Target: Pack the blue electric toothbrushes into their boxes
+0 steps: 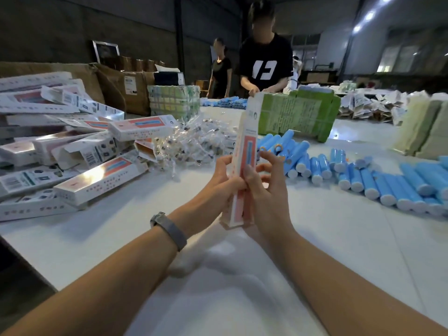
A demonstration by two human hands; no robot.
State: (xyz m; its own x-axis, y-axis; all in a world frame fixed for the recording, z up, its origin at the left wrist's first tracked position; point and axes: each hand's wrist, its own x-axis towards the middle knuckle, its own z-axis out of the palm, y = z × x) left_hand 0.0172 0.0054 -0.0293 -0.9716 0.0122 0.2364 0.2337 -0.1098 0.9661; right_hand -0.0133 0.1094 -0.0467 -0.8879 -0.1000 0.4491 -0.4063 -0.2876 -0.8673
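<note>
A long white and pink toothbrush box [244, 151] stands upright over the white table [315, 238], between my two hands. My left hand [224, 181] grips its lower left side with curled fingers. My right hand [263, 183] holds the right side, thumb pressed on the front and fingers curled behind. Several blue toothbrush handles [388, 183] lie in a row on the right. Whether a handle is inside the held box is hidden.
A heap of white boxes [72, 151] fills the left. Clear bags of small parts [194, 141] lie behind it. A green carton [295, 115] stands at the back, pale packs [421, 127] at the far right. Two people [264, 66] work across the table.
</note>
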